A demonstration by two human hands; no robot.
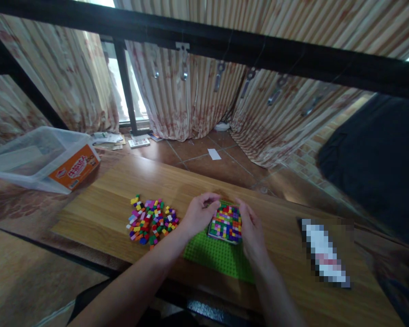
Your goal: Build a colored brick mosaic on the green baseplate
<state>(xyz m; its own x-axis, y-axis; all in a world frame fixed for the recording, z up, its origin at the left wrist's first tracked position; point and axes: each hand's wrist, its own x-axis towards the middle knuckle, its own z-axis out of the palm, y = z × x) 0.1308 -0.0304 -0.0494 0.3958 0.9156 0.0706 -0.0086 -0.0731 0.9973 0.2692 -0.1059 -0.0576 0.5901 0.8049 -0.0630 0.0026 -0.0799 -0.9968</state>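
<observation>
A flat, roughly square block of many-coloured toy bricks point(226, 223) sits on the far part of a green studded baseplate point(221, 258) on the wooden table. My left hand point(199, 213) is at the block's upper left corner, its fingers curved and the thumb apart from the index finger. Along the block's right edge lies my right hand point(252, 225), its fingers stretched out. Whether either hand presses on the block is hard to see. Left of my left forearm, a heap of small loose bricks point(152, 221) in mixed colours lies spread on the table.
A clear plastic tub point(44, 154) with an orange label stands at the left beyond the table point(105, 200). A pixelated, blurred-out flat item point(325, 254) lies at the right. Metal clips point(248, 81) hang from a dark bar point(204, 38) above. Papers point(214, 154) lie on the floor.
</observation>
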